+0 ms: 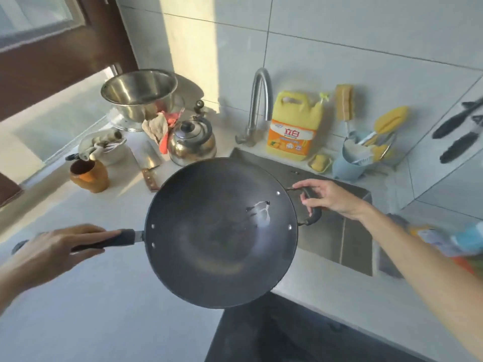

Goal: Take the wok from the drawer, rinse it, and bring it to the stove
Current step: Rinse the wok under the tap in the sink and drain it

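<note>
A person holds a dark wok (220, 232) with both hands, partly over the left side of a steel sink (347, 239).

Left of the sink, the left hand (65, 241) wraps around the wok's long handle above a white counter (104, 296). Farther back on that side are a brown cup (90, 176), a cleaver (149, 163) and a kettle (192, 142). A small wet patch shines inside the wok. Behind the sink stand a tap (258, 105) and a yellow soap bottle (295, 126). Over the sink, the right hand (326, 195) curls its fingers around the wok's small loop handle.
</note>
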A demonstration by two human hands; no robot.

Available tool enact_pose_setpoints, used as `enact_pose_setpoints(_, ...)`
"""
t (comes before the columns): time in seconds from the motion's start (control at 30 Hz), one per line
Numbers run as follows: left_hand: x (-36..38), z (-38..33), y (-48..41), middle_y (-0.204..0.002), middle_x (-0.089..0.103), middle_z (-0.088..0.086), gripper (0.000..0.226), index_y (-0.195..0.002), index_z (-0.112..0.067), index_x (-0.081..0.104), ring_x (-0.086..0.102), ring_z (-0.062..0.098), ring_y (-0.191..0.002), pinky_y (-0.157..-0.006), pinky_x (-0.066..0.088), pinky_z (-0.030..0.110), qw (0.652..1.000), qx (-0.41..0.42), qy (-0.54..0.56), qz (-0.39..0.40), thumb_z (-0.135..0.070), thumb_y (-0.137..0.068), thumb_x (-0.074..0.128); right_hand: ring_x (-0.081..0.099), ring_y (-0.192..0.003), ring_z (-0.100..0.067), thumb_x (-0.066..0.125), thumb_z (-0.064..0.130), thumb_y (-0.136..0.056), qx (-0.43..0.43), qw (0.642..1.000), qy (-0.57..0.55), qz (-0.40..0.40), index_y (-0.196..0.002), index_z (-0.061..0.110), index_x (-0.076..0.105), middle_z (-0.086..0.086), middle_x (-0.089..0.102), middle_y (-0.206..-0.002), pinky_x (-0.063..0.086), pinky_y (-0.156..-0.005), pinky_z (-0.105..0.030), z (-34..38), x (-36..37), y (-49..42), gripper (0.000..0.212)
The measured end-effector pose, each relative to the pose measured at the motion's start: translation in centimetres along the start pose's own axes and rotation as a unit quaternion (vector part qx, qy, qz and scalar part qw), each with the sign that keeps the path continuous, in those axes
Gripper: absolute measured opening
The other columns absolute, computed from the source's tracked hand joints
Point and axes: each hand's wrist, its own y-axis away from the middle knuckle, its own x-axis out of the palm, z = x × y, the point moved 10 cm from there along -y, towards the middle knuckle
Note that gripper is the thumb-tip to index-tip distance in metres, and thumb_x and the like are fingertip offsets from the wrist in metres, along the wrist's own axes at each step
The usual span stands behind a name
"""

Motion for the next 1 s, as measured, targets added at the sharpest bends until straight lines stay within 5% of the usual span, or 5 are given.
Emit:
enact_pose_setpoints(0.1, -2.9, -4.4, -11.8, -0.116, 0.061, -0.031, 0.068, -0.139, -0.062, 0.046, 0.065, 0.006, -0.086, -0.058, 0.053, 0.029, 0.994, 0.043, -0.101, 0.001, -0.033, -0.084, 0.074, 0.064, -0.069, -0.025, 0.073, 0.000, -0.090, 0.022, 0.997, -0.035, -0.066, -0.128, 0.020, 0.068, -0.010, 0.065, -0.092, 0.057, -0.080, -0.036, -3.1, -6.8, 1.0, 0.044)
enact_pose_setpoints(0.3, 1.5, -11.5, -28.2, -0.118, 0.063, -0.018, 0.074, -0.146, -0.061, 0.026, 0.062, 0.009, -0.095, -0.067, 0.040, 0.017, 0.975, 0.150, -0.145, 0.077, -0.031, -0.093, 0.068, 0.069, -0.075, -0.029, 0.092, 0.061, -0.054, 0.094, 0.983, -0.080, -0.136, -0.123, 0.029, 0.069, -0.011, 0.068, -0.092, 0.056, -0.083, -0.034, -12.5, -14.1, 3.1, 0.080)
enact_pose_setpoints(0.57, 14.5, -11.6, -38.7, -0.122, 0.058, -0.014, 0.069, -0.150, -0.061, 0.019, 0.060, 0.009, -0.100, -0.075, 0.053, 0.029, 0.948, 0.194, -0.157, 0.197, -0.038, -0.099, 0.058, 0.072, -0.077, -0.026, 0.077, 0.018, -0.088, 0.224, 0.959, -0.049, -0.165, -0.116, 0.038, 0.070, -0.015, 0.072, -0.098, 0.057, -0.089, -0.041, -23.9, -14.2, 3.8, 0.035)
enact_pose_setpoints(0.77, 20.3, -12.0, -43.7, -0.129, 0.057, -0.011, 0.064, -0.149, -0.059, 0.026, 0.063, 0.017, -0.108, -0.077, 0.047, 0.032, 0.939, 0.174, -0.163, 0.248, -0.031, -0.100, 0.057, 0.074, -0.077, -0.016, 0.068, 0.007, -0.096, 0.294, 0.939, 0.012, -0.179, -0.119, 0.032, 0.065, -0.011, 0.076, -0.094, 0.049, -0.076, -0.021, -28.8, -14.8, 2.5, 0.034)
enact_pose_setpoints(1.0, 25.3, -12.1, -45.0, -0.120, 0.059, -0.005, 0.068, -0.151, -0.055, 0.021, 0.062, 0.020, -0.105, -0.067, 0.055, 0.038, 0.930, 0.199, -0.192, 0.243, -0.029, -0.100, 0.058, 0.073, -0.068, -0.021, 0.060, -0.004, -0.095, 0.322, 0.925, 0.078, -0.187, -0.106, 0.032, 0.066, -0.010, 0.069, -0.091, 0.051, -0.073, -0.027, -33.6, -15.0, 0.9, 0.037)
